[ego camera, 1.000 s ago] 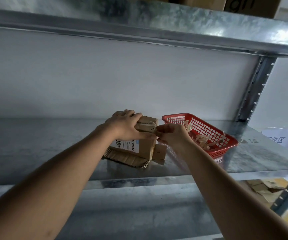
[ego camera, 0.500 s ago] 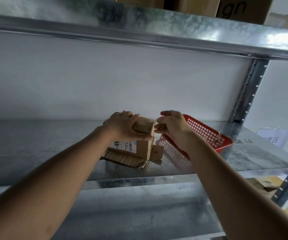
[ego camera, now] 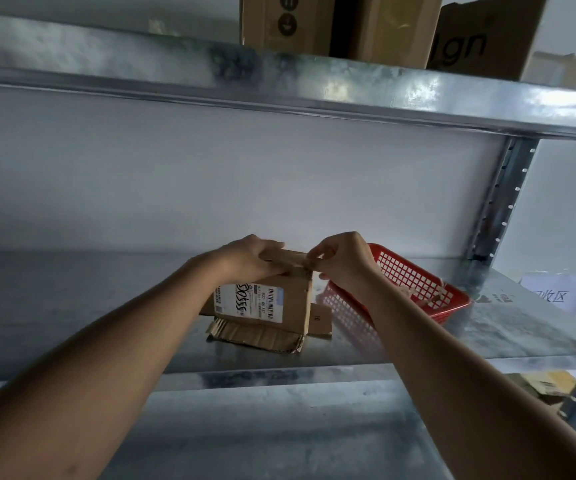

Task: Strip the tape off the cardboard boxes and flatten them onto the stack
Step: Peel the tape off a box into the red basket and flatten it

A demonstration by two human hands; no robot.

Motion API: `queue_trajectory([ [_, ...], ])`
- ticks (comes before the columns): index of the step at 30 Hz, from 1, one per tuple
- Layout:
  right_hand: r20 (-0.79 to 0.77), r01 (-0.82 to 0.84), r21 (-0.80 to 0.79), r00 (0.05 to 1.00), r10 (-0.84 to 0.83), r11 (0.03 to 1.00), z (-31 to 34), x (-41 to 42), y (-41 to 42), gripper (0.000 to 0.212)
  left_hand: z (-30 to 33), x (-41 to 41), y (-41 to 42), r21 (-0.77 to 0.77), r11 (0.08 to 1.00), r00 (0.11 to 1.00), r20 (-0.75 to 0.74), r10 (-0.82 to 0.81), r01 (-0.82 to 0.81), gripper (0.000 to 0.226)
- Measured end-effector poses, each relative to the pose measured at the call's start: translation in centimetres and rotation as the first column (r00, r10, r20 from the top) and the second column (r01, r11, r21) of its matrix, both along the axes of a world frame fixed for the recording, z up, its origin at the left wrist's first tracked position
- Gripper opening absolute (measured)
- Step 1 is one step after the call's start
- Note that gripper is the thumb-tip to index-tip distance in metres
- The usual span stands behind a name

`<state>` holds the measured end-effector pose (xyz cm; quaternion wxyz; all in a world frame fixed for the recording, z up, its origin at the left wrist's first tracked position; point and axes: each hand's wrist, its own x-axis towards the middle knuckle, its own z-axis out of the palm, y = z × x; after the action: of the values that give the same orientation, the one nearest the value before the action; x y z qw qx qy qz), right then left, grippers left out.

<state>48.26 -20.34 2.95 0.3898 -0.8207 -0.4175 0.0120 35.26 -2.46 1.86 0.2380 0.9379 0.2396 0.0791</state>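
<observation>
A small cardboard box (ego camera: 293, 303) with a white shipping label stands upright on a low stack of flattened cardboard (ego camera: 255, 336) on the metal shelf (ego camera: 89, 306). My left hand (ego camera: 250, 259) presses down on the box's top left edge and holds it. My right hand (ego camera: 343, 259) pinches a strip of tape (ego camera: 309, 266) at the box's top right corner, thumb and forefinger closed on it. The box's top face is mostly hidden by my hands.
A red plastic basket (ego camera: 414, 282) holding scraps of peeled tape sits just right of the box. Large cardboard boxes (ego camera: 376, 29) stand on the shelf above. A shelf upright (ego camera: 502, 202) rises at the back right, with a paper sign (ego camera: 553, 294) beside it.
My right hand has risen from beside the basket to the box's top right corner and pinched the tape. The left hand stays on the box. The view tilted upward.
</observation>
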Motion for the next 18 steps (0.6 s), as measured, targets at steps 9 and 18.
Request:
queue_trajectory([
  [9,0.169,0.071,-0.097,0.984,-0.054,0.993,1.5,0.2,3.0,0.036,0.2,0.9,-0.3,0.026,0.996,0.996,0.041,0.082,-0.083,0.091],
  [18,0.126,0.023,-0.022,0.992,-0.02,1.0,3.6,-0.3,5.4,0.02,0.2,-0.1,-0.9,0.113,0.993,0.999,0.017,0.033,-0.035,0.087],
])
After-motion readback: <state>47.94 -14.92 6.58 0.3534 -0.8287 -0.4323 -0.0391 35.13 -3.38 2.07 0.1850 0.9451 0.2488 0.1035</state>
